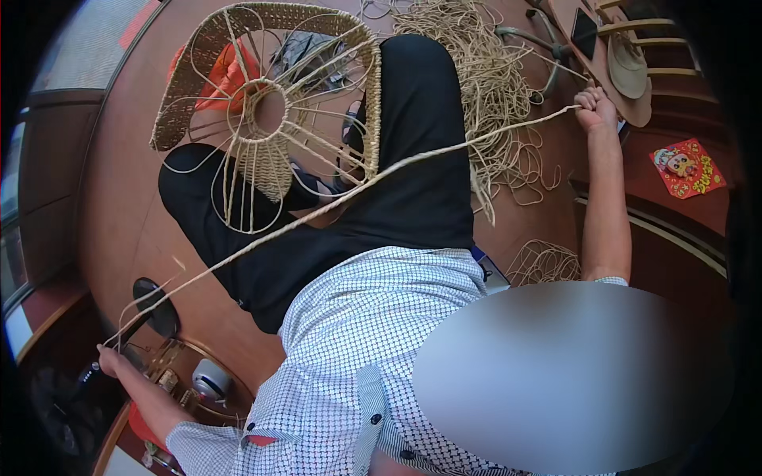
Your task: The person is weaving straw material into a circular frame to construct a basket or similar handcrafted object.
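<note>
a pale twisted rope is drawn out slantwise across the dark-trousered lap, its two ends of the span held by the person's hands. by the right hand, raised at the upper right, it is gripped in a closed fist; another strand is led from there toward a tangled rope pile on the floor. by the left hand, low at the far left, it seems to be pinched, though the fingers are small and dimly seen. a woven frame with open spokes is seen at the knees; whether it is touched by the rope cannot be told. behind its spokes, an orange item and the sandaled feet are partly hidden. the lower right is covered by a blurred oval.
</note>
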### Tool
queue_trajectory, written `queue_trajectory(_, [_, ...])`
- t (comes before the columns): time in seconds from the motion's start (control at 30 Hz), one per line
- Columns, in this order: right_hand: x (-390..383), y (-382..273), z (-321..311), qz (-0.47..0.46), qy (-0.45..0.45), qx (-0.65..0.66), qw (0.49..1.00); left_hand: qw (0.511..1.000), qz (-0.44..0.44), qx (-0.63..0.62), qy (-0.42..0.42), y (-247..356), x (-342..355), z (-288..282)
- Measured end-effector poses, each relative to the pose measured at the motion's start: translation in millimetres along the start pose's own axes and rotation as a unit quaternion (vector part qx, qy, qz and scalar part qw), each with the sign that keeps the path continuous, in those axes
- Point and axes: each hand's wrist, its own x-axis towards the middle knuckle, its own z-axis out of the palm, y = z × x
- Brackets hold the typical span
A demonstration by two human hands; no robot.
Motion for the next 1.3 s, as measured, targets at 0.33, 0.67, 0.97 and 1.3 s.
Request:
queue_trajectory(0.33, [-289,273,231,-0.047,-0.473,-0.217,0.853,0.487,0.503,-0.215,-0.681,93,-579,-40])
queue_trajectory(0.67, [-285,305,223,0.125,-0.397,-0.175,0.893,0.575,0.293,-0.085,-0.759,41,-622,-50])
queue_trajectory(0.97, [-217,269,192,0.127,-0.288,-0.083,0.946,0.771,0.491,0.012,-0.405,25,-370,10])
queue_trajectory(1.3, [-212,264,188,0.132,-0.281,-0.096,0.946,0.808,0.496,0.260,-0.183,-28,-167,11])
